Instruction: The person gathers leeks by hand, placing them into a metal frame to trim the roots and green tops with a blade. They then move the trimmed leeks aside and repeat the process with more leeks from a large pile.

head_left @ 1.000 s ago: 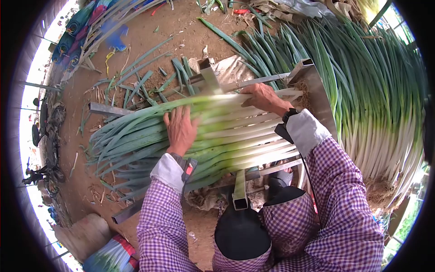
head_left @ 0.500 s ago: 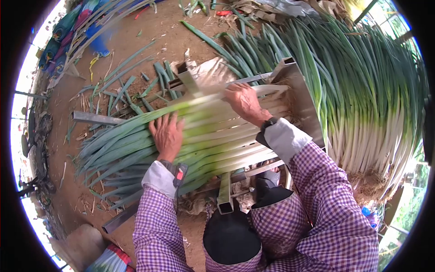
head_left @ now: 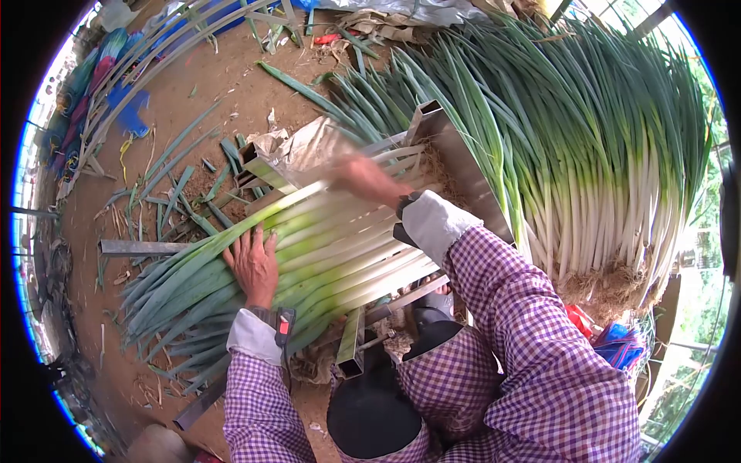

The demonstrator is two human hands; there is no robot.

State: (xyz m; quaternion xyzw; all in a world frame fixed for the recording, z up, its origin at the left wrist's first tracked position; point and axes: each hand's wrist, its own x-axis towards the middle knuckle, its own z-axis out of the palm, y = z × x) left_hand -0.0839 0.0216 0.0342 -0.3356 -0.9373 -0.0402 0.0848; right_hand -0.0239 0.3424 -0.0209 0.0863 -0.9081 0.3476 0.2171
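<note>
Long leeks (head_left: 324,251) lie side by side across a metal frame (head_left: 351,343), green leaves to the left, white stems to the right. Their roots are against an upright metal plate (head_left: 471,174). My left hand (head_left: 253,266) rests flat on the green part near the upper edge of the leeks, fingers spread. My right hand (head_left: 363,179) is blurred by motion above the white stems at the upper edge; its fingers cannot be made out.
A large pile of leeks (head_left: 610,170) stands on the right. Cut leaf pieces (head_left: 181,197) litter the dirt floor beyond the frame. A metal bar (head_left: 143,248) sticks out left. Red and blue bundles (head_left: 617,345) lie at the lower right.
My right hand has shifted left relative to the roots, along the upper leeks, and is now blurred. My left hand stays on the leaves. The whole view has shifted somewhat.
</note>
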